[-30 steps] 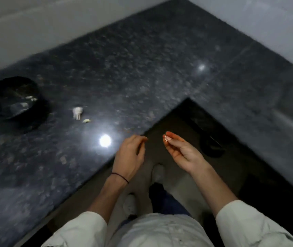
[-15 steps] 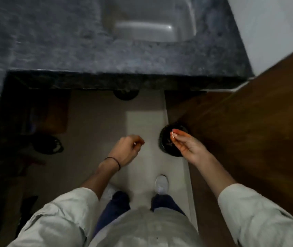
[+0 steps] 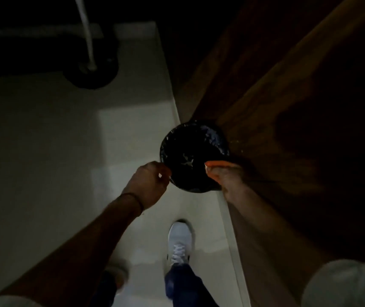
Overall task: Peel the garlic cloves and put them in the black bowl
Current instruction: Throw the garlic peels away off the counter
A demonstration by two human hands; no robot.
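Floor (image 3: 44,151) of pale tile fills the 9 o'clock side of the dim, blurred view. At 11 o'clock a pale pipe (image 3: 87,36) runs down into a dark round base (image 3: 92,78). From 7 o'clock a bare forearm reaches up toward the middle, with a thin dark band (image 3: 136,199) round the wrist. The left hand (image 3: 149,185) is seen from the back with its fingers curled in. Its knuckles lie at the 8 o'clock edge of the bin, and a pale speck (image 3: 160,175) shows at the fingers. It is too small to tell whether this grip has hold of anything. At 6 o'clock a white laced shoe (image 3: 179,240) stands on the tile, with a dark blue trouser leg (image 3: 183,282) below it. Near the centre a round bin (image 3: 215,138) lined with glossy black plastic stands on the floor, against the wood. A few pale bits (image 3: 187,160) lie inside it. The right hand (image 3: 225,176) reaches over the bin's 4 o'clock edge. Its grip is closed to a pinch, the fingertips (image 3: 213,163) pressed together on a small pale scrap (image 3: 206,166) above the bin's opening. What the scrap is cannot be made out. Brown wooden panelling (image 3: 288,107) covers the 1 to 4 o'clock side, and a light sleeve (image 3: 345,284) shows at 5 o'clock.
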